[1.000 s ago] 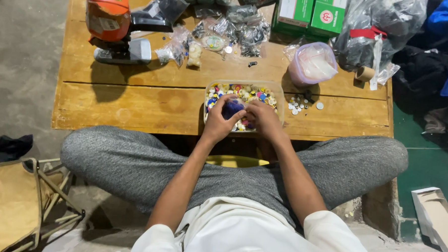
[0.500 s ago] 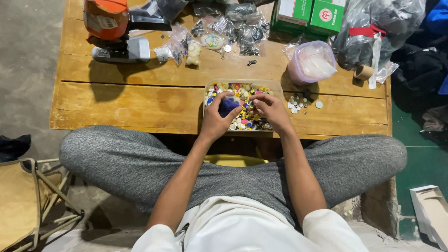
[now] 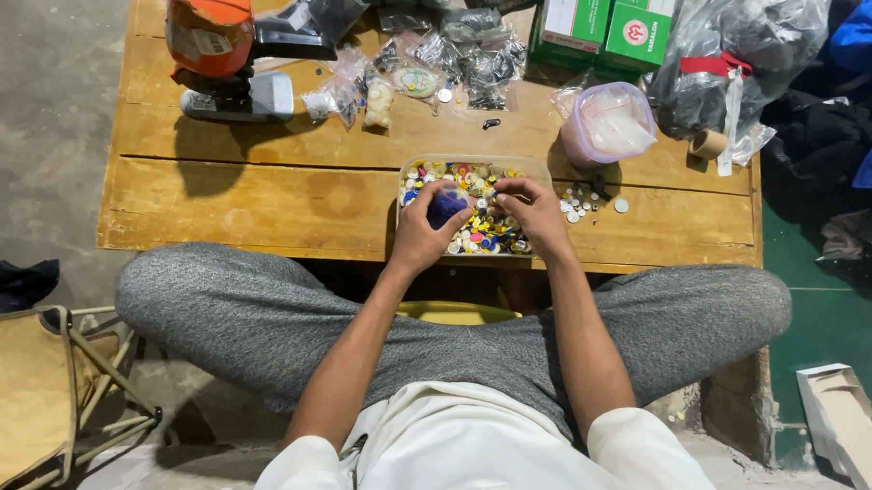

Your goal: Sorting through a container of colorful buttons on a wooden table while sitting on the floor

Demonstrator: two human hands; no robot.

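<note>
Tray (image 3: 415, 167) of mixed coloured buttons (image 3: 490, 232) sits at the near edge of the wooden table (image 3: 245, 190); all positions below taken from the tray.

Left hand (image 3: 425, 230) over the tray's left half, fingers closed around a dark blue piece (image 3: 446, 209). Right hand (image 3: 534, 215) over the right half, fingertips pinched together among the buttons; whether they grip one, cannot tell. Hands near each other, not touching.

Just right of the tray: a few loose buttons (image 3: 583, 197). Beyond it to the right: pink tub (image 3: 609, 125). Beyond it: small clear bags (image 3: 462, 58). Far left and beyond: orange machine (image 3: 216, 44).
</note>
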